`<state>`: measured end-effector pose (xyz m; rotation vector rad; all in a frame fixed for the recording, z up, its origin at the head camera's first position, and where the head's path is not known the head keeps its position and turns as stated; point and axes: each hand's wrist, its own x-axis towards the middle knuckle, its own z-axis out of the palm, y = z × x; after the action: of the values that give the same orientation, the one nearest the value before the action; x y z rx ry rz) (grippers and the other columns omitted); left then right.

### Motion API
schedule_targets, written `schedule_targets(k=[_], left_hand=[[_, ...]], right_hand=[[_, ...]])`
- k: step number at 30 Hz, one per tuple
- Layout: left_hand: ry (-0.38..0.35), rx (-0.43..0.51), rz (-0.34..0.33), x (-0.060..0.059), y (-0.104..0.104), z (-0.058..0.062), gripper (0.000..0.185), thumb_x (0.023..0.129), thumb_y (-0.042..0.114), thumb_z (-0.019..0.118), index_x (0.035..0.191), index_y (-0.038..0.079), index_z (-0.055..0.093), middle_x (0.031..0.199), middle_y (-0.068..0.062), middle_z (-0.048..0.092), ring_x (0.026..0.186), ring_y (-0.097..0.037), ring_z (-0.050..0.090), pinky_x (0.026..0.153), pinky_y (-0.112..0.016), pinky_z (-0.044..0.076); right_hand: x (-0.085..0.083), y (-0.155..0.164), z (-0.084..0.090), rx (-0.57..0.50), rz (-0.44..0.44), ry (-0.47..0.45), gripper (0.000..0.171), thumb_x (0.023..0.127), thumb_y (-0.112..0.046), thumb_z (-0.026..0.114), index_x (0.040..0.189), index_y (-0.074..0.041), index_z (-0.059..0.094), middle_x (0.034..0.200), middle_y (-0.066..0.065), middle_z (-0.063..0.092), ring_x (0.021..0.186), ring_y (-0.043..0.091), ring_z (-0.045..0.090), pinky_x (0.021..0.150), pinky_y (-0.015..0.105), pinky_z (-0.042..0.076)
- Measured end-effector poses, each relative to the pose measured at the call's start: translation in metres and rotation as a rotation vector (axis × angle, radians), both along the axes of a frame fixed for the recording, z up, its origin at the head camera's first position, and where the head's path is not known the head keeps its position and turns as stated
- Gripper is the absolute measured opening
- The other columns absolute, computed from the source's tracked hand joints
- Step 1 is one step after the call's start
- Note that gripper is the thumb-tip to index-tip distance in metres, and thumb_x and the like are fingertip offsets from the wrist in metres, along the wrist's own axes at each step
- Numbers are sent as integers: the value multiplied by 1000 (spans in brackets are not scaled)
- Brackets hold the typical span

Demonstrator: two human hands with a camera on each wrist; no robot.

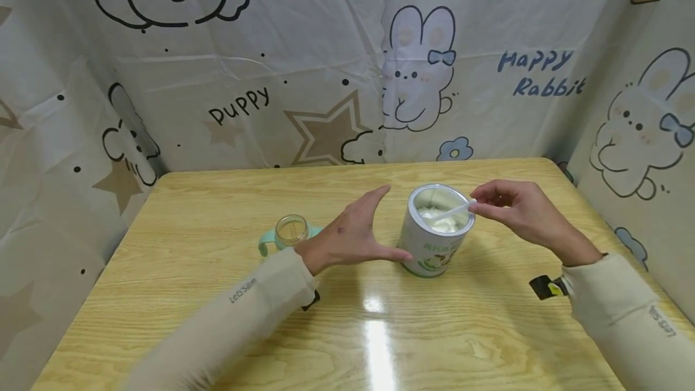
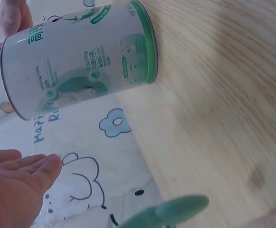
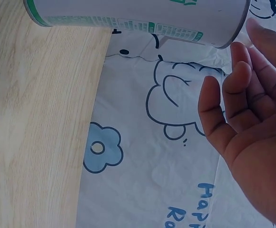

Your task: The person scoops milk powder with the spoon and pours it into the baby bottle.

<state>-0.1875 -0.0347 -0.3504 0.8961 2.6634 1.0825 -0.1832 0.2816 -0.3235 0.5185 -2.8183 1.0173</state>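
Note:
A white milk powder can [image 1: 429, 252] with green print stands upright, its top open and white powder [image 1: 446, 225] inside. My right hand [image 1: 516, 209] pinches the handle of a white scoop [image 1: 455, 210] at the can's right rim; the scoop's far end reaches down to the powder. In the right wrist view the fingers of that hand curl beside the can's top. To the can's left, my left hand [image 1: 353, 234] is spread, thumb and fingers apart and facing its side. Behind the left wrist stands a baby bottle [image 1: 292, 231] without a lid, its lower part hidden by the arm.
All of this is on a light wooden table [image 1: 217, 198]. A cloth [image 1: 304, 65] printed with cartoon animals hangs behind it and along both sides. One green bottle handle [image 2: 176, 211] shows low in the left wrist view.

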Motion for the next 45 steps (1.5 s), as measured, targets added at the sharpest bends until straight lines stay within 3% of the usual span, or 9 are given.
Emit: schedule_targets(k=[11, 24, 30, 34, 40, 45], left_hand=[[2, 39, 0, -3, 17, -6, 121, 69, 55, 88, 159, 8, 21, 161, -12, 28, 146, -28, 30, 114, -49, 37], [-37, 143, 30, -8, 39, -11, 119, 67, 52, 90, 157, 10, 26, 155, -7, 39, 142, -22, 37, 113, -47, 38], [-13, 253, -16, -12, 47, -17, 105, 67, 41, 94, 149, 10, 36, 137, -3, 55, 128, -16, 50, 108, -44, 45], [-49, 293, -23, -13, 54, -19, 111, 66, 37, 95, 153, 9, 31, 138, -4, 54, 128, -16, 51, 108, -40, 45], [-86, 280, 20, -12, 61, -20, 120, 66, 35, 96, 158, 9, 23, 145, -4, 49, 131, -17, 48, 110, -38, 42], [-78, 286, 48, -13, 63, -22, 118, 65, 34, 96, 156, 10, 25, 143, -5, 51, 130, -17, 50, 109, -38, 43]], right_hand=[[0, 3, -2, -11, -2, 20, 14, 91, -12, 75, 101, -2, 74, 91, 5, 69, 74, 10, 59, 61, 18, 50], [1, 1, 1, -72, 53, 186, 3, 91, -5, 73, 93, -6, 73, 84, -3, 68, 75, 6, 59, 61, 16, 45], [3, 0, 3, -59, 45, 218, 5, 92, -4, 72, 95, -7, 74, 87, 1, 68, 72, 8, 57, 57, 17, 44], [3, -1, 2, -54, 54, 269, 6, 90, -2, 73, 94, -6, 74, 91, 4, 71, 74, 4, 58, 57, 15, 45], [-1, 0, 0, -61, 140, 375, 15, 85, 7, 74, 94, -5, 74, 89, 6, 73, 71, 3, 55, 53, 15, 41], [-4, 0, 0, -22, 212, 432, 29, 77, 16, 76, 94, -7, 73, 82, -2, 68, 69, 3, 53, 53, 15, 41]])
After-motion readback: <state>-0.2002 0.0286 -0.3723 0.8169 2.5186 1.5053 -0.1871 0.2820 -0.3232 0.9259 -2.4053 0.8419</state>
